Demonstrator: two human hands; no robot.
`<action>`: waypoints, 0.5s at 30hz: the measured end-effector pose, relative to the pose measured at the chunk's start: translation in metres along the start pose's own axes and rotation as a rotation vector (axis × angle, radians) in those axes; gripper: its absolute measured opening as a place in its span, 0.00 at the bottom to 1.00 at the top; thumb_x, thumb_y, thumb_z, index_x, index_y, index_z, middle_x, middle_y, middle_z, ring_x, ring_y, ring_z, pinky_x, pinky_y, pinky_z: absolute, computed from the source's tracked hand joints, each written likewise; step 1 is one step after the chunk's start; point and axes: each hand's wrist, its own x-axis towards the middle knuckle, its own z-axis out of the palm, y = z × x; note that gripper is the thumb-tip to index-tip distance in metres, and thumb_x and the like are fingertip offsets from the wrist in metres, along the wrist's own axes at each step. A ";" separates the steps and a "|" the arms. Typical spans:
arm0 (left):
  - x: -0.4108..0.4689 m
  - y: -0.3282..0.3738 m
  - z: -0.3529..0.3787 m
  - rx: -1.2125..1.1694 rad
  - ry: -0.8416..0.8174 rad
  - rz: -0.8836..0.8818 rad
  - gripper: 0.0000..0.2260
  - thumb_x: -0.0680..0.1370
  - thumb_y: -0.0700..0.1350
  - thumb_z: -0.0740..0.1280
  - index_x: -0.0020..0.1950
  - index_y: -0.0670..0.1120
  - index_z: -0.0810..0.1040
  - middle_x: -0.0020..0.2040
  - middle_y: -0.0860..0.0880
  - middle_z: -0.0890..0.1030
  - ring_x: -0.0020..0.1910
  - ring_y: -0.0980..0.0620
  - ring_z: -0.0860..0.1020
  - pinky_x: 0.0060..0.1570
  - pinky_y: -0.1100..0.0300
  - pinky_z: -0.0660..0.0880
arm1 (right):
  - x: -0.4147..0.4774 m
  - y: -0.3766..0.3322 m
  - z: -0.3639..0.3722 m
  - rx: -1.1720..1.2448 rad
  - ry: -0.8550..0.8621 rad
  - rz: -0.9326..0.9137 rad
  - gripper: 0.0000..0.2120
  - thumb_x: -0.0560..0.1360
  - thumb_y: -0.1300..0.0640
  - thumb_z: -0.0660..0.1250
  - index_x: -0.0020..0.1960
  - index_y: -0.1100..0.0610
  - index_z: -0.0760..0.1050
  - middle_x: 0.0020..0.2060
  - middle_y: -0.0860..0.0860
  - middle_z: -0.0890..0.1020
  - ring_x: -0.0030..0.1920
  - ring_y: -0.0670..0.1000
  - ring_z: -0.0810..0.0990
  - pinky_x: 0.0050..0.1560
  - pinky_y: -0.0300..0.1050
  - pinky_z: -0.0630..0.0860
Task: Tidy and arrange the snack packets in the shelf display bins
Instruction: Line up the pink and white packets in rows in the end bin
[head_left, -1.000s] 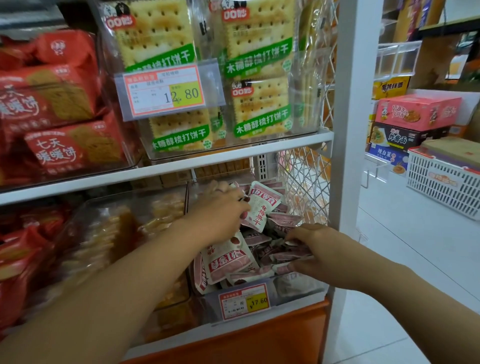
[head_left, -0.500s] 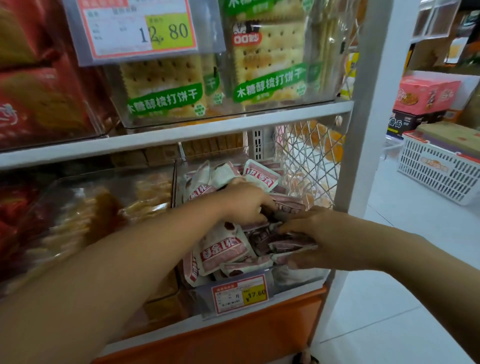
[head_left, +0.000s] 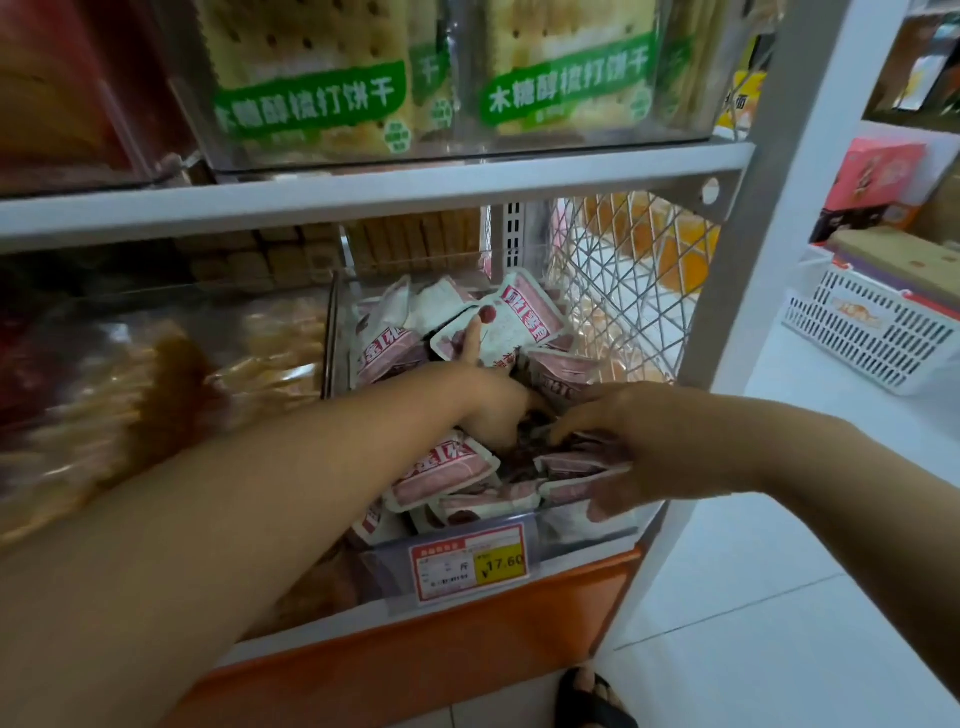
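Packets (head_left: 524, 318) against left hand (head_left: 494, 406), right hand (head_left: 641, 441)

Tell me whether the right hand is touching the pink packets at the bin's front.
Touching. The head view shows the right hand gripping the stacked pink packets, its fingers curled over them with no gap visible.

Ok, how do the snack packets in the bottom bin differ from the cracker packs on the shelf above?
The cracker packs stand upright in tidy rows; the snack packets lie jumbled at all angles. The cracker packs carry a green band, while the snack packets are pink and white with red labels. Both sit in clear plastic bins.
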 end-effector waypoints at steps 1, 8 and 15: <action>0.001 0.000 0.002 0.037 -0.007 -0.006 0.27 0.77 0.49 0.64 0.74 0.53 0.60 0.70 0.47 0.70 0.67 0.43 0.68 0.68 0.48 0.62 | 0.000 0.000 0.000 -0.001 -0.002 0.002 0.28 0.69 0.43 0.71 0.67 0.44 0.68 0.59 0.46 0.74 0.56 0.49 0.73 0.58 0.44 0.72; 0.003 0.007 -0.003 0.122 -0.097 -0.012 0.29 0.78 0.55 0.62 0.76 0.51 0.56 0.75 0.48 0.63 0.71 0.43 0.63 0.69 0.47 0.57 | -0.002 -0.002 0.000 -0.001 0.012 -0.005 0.28 0.70 0.44 0.70 0.67 0.44 0.67 0.59 0.45 0.73 0.56 0.48 0.73 0.59 0.43 0.72; 0.010 0.000 -0.004 0.045 -0.106 0.041 0.32 0.75 0.55 0.67 0.75 0.50 0.59 0.73 0.47 0.65 0.68 0.44 0.67 0.67 0.51 0.64 | -0.003 -0.004 -0.002 -0.011 0.006 0.008 0.28 0.70 0.43 0.70 0.67 0.43 0.67 0.59 0.44 0.73 0.55 0.47 0.73 0.57 0.39 0.70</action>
